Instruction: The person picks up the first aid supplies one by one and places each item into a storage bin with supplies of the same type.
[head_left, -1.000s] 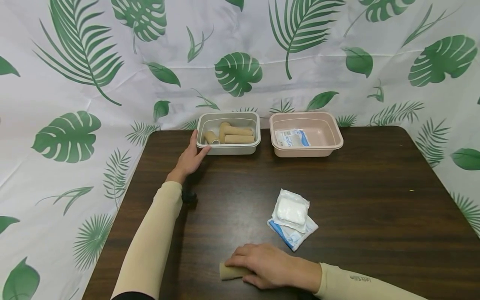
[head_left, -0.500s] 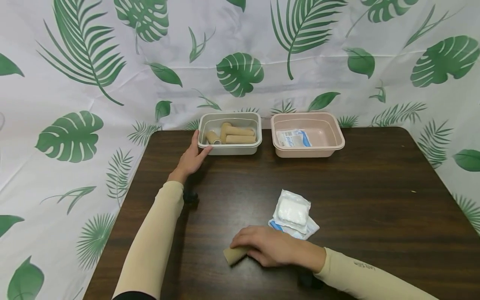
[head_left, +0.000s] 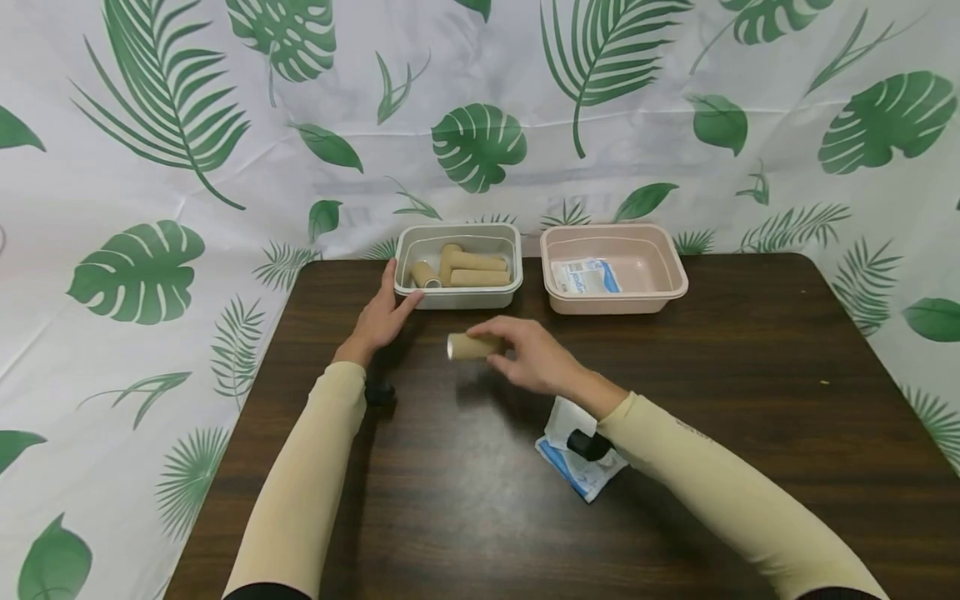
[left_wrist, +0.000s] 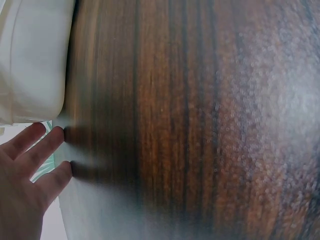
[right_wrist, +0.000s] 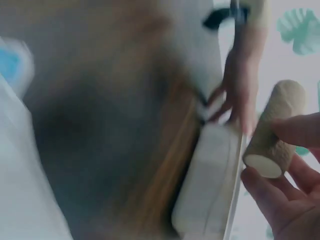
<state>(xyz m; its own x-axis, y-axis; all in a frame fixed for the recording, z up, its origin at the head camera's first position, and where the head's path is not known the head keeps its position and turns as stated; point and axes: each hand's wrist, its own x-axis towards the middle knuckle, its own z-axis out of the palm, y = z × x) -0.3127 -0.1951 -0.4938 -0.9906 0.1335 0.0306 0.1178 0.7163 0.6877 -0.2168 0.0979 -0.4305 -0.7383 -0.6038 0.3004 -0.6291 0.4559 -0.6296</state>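
My right hand (head_left: 534, 357) holds a tan bandage roll (head_left: 471, 346) above the table, in front of the grey tray (head_left: 465, 300). In the right wrist view, thumb and fingertips pinch this crinkled bandage roll (right_wrist: 277, 127) with its white end showing. My left hand (head_left: 381, 317) rests at the tray's left front corner with fingers fairly straight, thumb at the front rim. The left wrist view shows the left hand (left_wrist: 30, 170) with fingertips right by the tray's corner (left_wrist: 40, 65). Several similar tan rolls (head_left: 480, 277) lie inside the grey tray.
Right of the grey tray stands a pink tray (head_left: 648, 275) holding one surgical packet (head_left: 585, 276). White and blue packets (head_left: 572, 467) lie on the dark wooden table (head_left: 420, 500), partly under the right forearm. A leaf-print cloth (head_left: 480, 150) hangs behind the table.
My right hand has lifted the bandage roll off the table's front and carried it away from me, toward the grey tray. My left hand has stayed at the tray's corner.
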